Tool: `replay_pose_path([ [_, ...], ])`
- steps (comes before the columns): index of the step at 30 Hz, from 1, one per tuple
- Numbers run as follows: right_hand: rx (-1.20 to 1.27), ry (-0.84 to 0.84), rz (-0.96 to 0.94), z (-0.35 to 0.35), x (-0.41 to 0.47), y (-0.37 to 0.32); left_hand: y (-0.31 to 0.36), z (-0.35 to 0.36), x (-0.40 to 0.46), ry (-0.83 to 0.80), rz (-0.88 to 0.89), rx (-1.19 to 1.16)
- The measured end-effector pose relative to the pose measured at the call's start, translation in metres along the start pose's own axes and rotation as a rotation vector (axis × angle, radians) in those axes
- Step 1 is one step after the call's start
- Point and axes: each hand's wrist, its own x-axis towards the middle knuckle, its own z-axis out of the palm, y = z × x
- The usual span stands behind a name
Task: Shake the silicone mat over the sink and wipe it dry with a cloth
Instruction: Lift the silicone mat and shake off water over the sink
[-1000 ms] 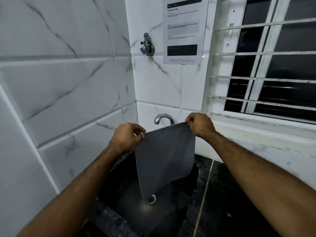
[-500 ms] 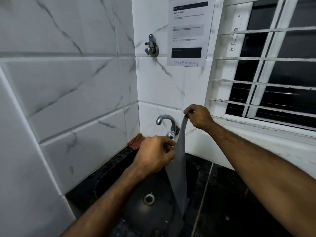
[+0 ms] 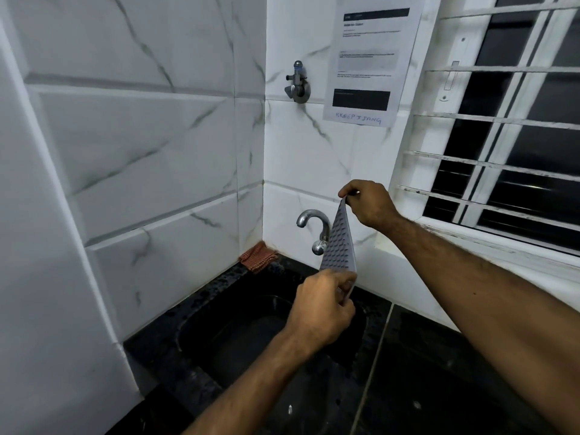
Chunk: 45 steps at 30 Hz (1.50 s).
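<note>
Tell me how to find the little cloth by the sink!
Start at the black sink and follow its counter to the back corner, where the two white tiled walls meet. The cloth lies bunched there, left of the curved silver tap. It is the only reddish-orange checked thing around.

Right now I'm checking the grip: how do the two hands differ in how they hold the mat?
The right hand pinches the silicone mat at its top corner, up by the window; the left hand grips its lower edge, over the sink. The right hand is higher and farther away, above the tap; the left hand is nearer and hides the mat's lower part. Both have fingers curled on the mat.
</note>
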Motion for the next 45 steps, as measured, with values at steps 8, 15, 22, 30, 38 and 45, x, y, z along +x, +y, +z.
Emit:
replay_pose_path([
  [8,-0.055,-0.035,-0.012,0.004,-0.004,-0.009,-0.01,0.006,-0.007,0.014,0.028,-0.017],
  [15,-0.079,-0.012,-0.013,0.0,-0.006,-0.011,-0.018,-0.001,-0.006,0.015,0.041,-0.053],
  [22,-0.103,-0.005,-0.001,0.001,-0.007,-0.012,-0.021,-0.006,-0.007,0.019,0.052,-0.064],
  [30,-0.109,0.033,0.042,-0.009,-0.018,0.002,-0.018,-0.019,-0.001,-0.076,0.034,-0.187],
  [38,-0.051,0.151,0.134,-0.069,-0.039,0.025,0.012,-0.033,0.015,-0.159,0.071,-0.434],
  [45,-0.086,0.157,0.246,-0.127,-0.11,0.084,0.075,0.027,0.001,-0.347,0.166,-0.534],
])
